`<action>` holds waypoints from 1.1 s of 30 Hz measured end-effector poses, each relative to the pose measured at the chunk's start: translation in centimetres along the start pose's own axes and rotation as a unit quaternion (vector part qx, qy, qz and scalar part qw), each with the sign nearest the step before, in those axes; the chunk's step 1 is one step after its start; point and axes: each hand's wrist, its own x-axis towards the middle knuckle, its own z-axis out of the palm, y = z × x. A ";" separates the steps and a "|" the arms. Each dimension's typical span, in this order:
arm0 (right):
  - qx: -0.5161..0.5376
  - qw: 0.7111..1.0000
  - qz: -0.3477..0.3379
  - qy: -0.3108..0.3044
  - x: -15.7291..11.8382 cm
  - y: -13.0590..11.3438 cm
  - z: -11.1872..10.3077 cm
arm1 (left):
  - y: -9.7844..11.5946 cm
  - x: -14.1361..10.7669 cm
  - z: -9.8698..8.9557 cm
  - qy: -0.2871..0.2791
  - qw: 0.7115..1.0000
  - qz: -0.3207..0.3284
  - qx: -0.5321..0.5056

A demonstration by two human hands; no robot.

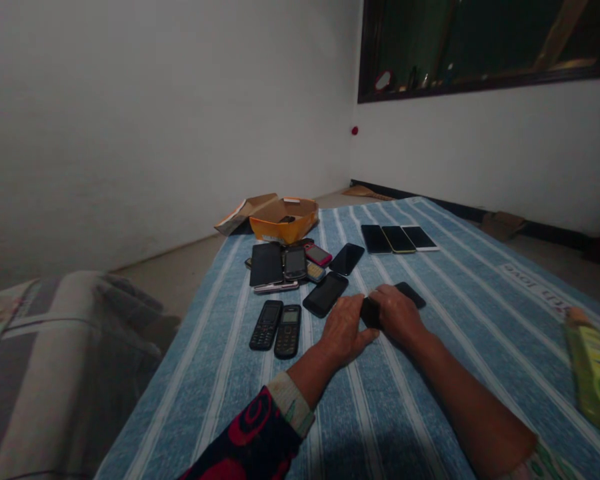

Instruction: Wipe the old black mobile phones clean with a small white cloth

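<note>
Between my hands is a small dark phone (370,315), partly covered by fingers. My left hand (344,327) grips its left side, thumb at the near edge. Curled over its right side are the fingers of my right hand (397,315). Just beyond the right hand a black phone (411,294) lies partly hidden. A black smartphone (325,294) rests left of my left hand, with another smartphone (347,259) behind it. Two keypad phones, one black (267,325) and one with a grey screen (287,331), lie side by side farther left.
A mixed pile of phones, including a black tablet-like device (267,263) and a pink phone (319,255), lies before an open orange box (285,228). Three smartphones (399,239) form a row at back right. A yellow-green bottle (594,373) is at the right edge.
</note>
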 end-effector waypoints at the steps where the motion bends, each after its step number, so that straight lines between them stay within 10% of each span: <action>1: 0.008 1.000 -0.016 -0.002 -0.2 -0.2 0.0 | 0.0 0.0 0.0 0.000 1.000 0.000 0.000; 12: -0.006 0.999 0.042 0.018 0.5 1.3 0.1 | -0.1 0.0 0.0 0.004 1.000 0.010 0.000; 19: 0.037 0.998 -0.045 0.007 -0.3 0.0 0.1 | -0.3 0.0 0.2 0.013 1.000 0.019 0.001; 27: -0.010 0.998 0.042 0.042 0.7 1.9 0.6 | -0.2 0.1 0.2 0.006 1.000 0.002 0.003; 33: 0.037 0.998 -0.035 0.033 -0.1 0.4 0.8 | -0.3 0.1 0.3 0.004 1.000 0.014 0.000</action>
